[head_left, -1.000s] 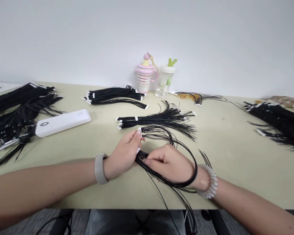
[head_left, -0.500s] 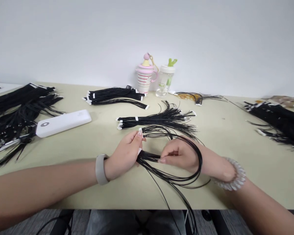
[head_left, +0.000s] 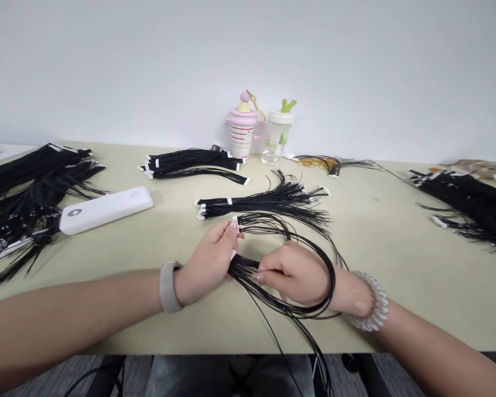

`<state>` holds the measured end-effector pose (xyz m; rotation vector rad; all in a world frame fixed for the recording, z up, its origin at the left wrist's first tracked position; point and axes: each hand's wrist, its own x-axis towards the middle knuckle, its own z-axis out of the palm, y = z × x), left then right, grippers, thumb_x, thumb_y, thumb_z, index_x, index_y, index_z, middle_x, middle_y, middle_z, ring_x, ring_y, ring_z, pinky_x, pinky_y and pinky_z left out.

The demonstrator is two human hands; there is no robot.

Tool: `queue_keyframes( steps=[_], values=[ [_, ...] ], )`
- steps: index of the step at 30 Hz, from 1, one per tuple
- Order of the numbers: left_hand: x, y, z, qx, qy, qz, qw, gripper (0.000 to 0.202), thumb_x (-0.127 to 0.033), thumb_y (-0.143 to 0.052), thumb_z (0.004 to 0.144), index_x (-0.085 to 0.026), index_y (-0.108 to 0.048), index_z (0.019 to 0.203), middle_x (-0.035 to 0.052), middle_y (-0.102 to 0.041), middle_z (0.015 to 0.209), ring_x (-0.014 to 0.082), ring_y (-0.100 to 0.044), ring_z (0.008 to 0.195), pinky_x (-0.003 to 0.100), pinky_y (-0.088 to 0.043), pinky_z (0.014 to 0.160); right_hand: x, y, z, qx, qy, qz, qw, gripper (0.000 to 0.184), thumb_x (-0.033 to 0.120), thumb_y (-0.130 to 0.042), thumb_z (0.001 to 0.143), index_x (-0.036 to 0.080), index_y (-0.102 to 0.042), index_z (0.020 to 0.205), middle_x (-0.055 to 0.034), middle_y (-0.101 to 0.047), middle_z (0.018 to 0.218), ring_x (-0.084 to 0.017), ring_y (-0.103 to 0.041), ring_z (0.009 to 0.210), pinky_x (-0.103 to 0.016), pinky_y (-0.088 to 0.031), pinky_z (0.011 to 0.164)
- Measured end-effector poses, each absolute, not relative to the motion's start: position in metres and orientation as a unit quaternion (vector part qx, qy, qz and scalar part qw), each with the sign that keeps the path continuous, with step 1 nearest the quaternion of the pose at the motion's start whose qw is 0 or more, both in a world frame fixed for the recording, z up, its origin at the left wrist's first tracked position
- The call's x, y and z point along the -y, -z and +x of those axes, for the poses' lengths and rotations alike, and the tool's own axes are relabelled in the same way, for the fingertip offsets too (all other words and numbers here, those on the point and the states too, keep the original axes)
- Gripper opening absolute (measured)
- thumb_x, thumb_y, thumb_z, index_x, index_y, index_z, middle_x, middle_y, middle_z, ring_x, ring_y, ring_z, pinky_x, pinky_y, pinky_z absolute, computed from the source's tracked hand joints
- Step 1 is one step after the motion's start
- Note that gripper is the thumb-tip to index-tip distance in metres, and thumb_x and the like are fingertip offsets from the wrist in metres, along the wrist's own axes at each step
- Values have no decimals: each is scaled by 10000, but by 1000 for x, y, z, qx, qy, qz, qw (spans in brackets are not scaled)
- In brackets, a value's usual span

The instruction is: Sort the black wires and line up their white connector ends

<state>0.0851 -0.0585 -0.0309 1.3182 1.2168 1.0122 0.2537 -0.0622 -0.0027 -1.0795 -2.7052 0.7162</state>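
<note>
In the head view, my left hand point(head_left: 213, 258) grips the white connector ends point(head_left: 235, 223) of a bundle of thin black wires point(head_left: 310, 315). One white end sticks up above the thumb; another shows below it. From there the wires loop out to the right and back, and some hang over the table's front edge. My right hand point(head_left: 291, 271) is inside the loop, thumb and fingers closed on some of the wires close to the lower connector. How many strands it pinches is hidden. Just beyond lies another black wire bundle point(head_left: 264, 203) with white ends.
More black wire bundles lie at the back point(head_left: 190, 162), on the left point(head_left: 37, 176) and on the right point(head_left: 475, 204). A white oblong device point(head_left: 107, 209) rests left of my hands. A pink striped cup point(head_left: 242, 138) and a clear bottle point(head_left: 276, 140) stand against the wall.
My right hand has moved left and slightly down along the wires, closer to my left hand. The loop has shifted a little left with it. My left hand keeps its hold.
</note>
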Motion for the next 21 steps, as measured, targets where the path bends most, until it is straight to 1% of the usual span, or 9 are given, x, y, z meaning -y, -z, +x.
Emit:
queue_keyframes(
  steps=[5,8,10,14,16,18,19,20,21],
  values=[
    [58,30,85,-488,-432,555,518,357,-477,-361,855,-188,-406,651,-46,-359,539,86,-349,456,209,-315,420,62,0,256,903,-208,-366,82,358,264,-410,845,136,-477,517,51,-406,447,-39,-283,435,-192,-230,465],
    [59,28,85,-498,-427,546,521,359,-467,-364,855,-187,-401,633,-46,-350,516,87,-331,450,209,-301,413,62,-1,257,892,-213,-390,85,377,316,-382,865,142,-516,559,52,-392,445,-44,-280,433,-196,-216,442],
    [60,28,85,-498,-428,548,518,362,-467,-360,857,-188,-400,632,-46,-356,512,87,-341,449,210,-308,419,62,-1,257,883,-220,-406,82,381,338,-372,868,145,-515,572,52,-391,445,-45,-278,430,-194,-209,424],
    [60,30,85,-488,-420,552,530,373,-487,-352,856,-192,-401,632,-48,-361,498,88,-362,423,218,-321,409,62,-6,262,888,-227,-395,57,286,248,-431,813,146,-483,551,55,-407,461,-36,-296,433,-183,-221,412],
    [59,31,85,-491,-422,550,528,375,-492,-354,853,-194,-401,629,-49,-360,498,90,-369,417,223,-329,405,60,-12,270,877,-240,-413,55,183,201,-463,776,158,-534,614,64,-434,469,-33,-319,423,-174,-235,398],
    [59,32,85,-497,-427,549,519,375,-495,-356,851,-193,-407,635,-46,-372,511,91,-383,423,226,-338,406,54,-21,282,852,-243,-457,80,124,203,-501,757,170,-592,680,62,-483,474,-37,-364,410,-172,-269,390],
    [58,33,84,-499,-428,549,516,376,-500,-354,849,-193,-412,640,-44,-378,517,93,-390,425,227,-341,406,50,-25,289,834,-239,-484,113,115,215,-523,751,172,-616,700,53,-513,481,-43,-399,411,-175,-298,395],
    [58,33,84,-499,-427,551,514,379,-506,-350,848,-193,-418,646,-43,-383,521,95,-398,428,229,-343,405,45,-29,295,811,-232,-513,159,117,228,-545,744,169,-634,697,38,-544,492,-53,-435,417,-183,-328,406],
    [58,33,84,-498,-425,554,513,381,-512,-347,847,-193,-423,653,-43,-384,522,97,-404,430,231,-345,406,40,-33,301,777,-228,-540,230,103,225,-568,732,165,-647,707,18,-583,529,-67,-487,449,-191,-370,433]
  ],
)
